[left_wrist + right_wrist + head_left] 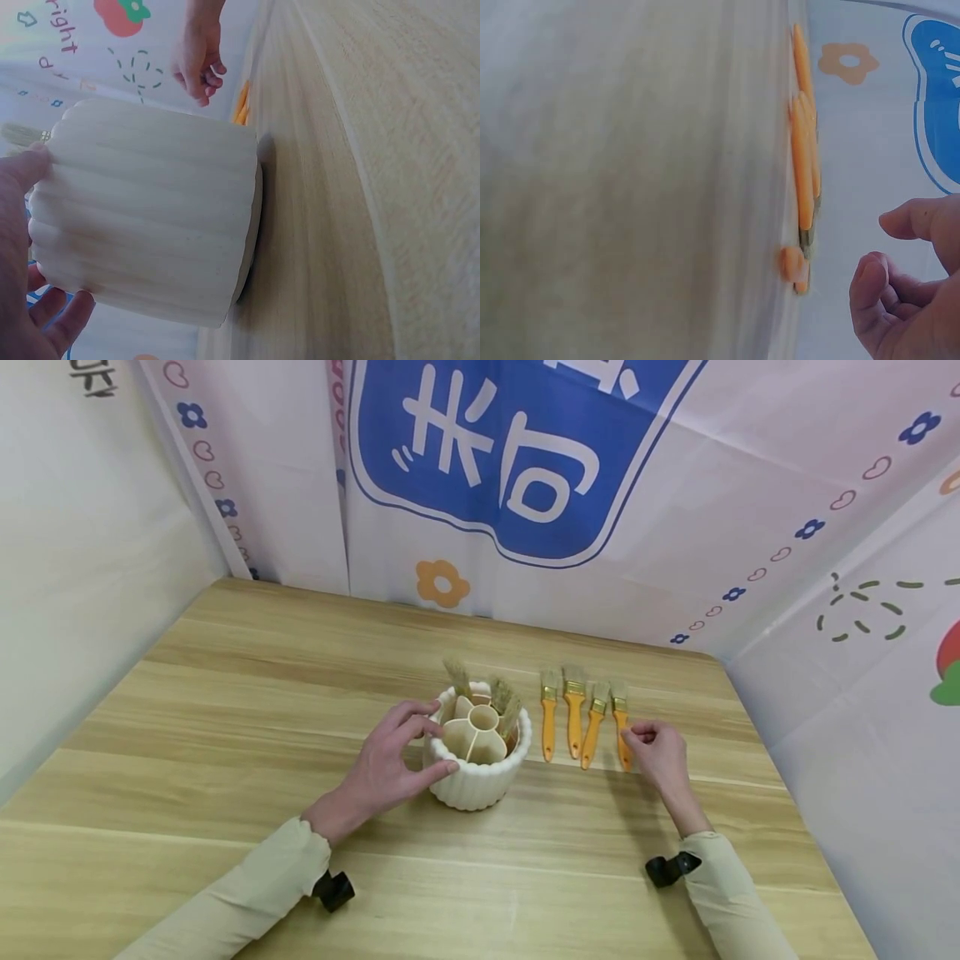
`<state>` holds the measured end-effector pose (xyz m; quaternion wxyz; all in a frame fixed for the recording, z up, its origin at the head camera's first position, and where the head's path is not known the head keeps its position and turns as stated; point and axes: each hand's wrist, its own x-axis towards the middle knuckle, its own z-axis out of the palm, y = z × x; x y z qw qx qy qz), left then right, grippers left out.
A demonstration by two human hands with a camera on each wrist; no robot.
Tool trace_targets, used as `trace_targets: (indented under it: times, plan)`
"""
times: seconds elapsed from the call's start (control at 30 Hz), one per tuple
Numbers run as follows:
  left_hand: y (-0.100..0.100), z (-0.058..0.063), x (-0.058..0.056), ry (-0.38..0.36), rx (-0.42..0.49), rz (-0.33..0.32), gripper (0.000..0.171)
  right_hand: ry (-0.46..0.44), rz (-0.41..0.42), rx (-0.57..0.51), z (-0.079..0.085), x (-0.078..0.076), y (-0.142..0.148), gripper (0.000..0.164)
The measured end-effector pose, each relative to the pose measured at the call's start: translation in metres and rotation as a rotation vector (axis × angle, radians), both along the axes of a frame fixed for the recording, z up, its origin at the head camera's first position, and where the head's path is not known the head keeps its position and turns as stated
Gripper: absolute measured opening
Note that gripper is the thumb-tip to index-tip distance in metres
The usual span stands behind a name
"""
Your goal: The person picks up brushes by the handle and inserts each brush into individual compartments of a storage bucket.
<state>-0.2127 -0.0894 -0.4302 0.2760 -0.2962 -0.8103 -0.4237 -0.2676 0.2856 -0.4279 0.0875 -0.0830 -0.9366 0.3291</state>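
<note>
A white ribbed round organiser (480, 785) stands on the table, with petal-shaped compartments around a central ring. Brush bristles (456, 677) stick up from its back and right compartments. My left hand (386, 760) holds it by the left side, thumb at the near rim and fingers farther back. To its right, several paintbrushes (574, 710) with orange handles lie side by side, bristles pointing away. Over the handle of the rightmost paintbrush (621, 718) hovers my right hand (662, 756). Its thumb and curled fingers stand apart in the right wrist view, with nothing between them.
The wooden table (225, 735) meets a printed cloth backdrop (405, 556) at the back. White cloth walls (82, 552) rise on the left and right sides. Black wrist cameras (333, 891) sit at both cuffs.
</note>
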Motion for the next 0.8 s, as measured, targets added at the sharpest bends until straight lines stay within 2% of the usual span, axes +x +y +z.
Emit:
trace_targets:
  times: [0.23,0.53,0.8]
  plan:
    - [-0.001,0.001,0.001,-0.022,0.015,-0.005,0.036,0.006,-0.007,0.02,-0.004,-0.002,0.003,0.023]
    - [0.0,0.002,0.002,-0.043,0.01,-0.002,0.036,-0.042,-0.004,0.046,-0.004,-0.009,0.004,0.026]
    - [0.001,0.004,0.004,-0.075,-0.011,0.002,0.037,-0.099,0.047,0.079,-0.003,-0.02,0.004,0.029]
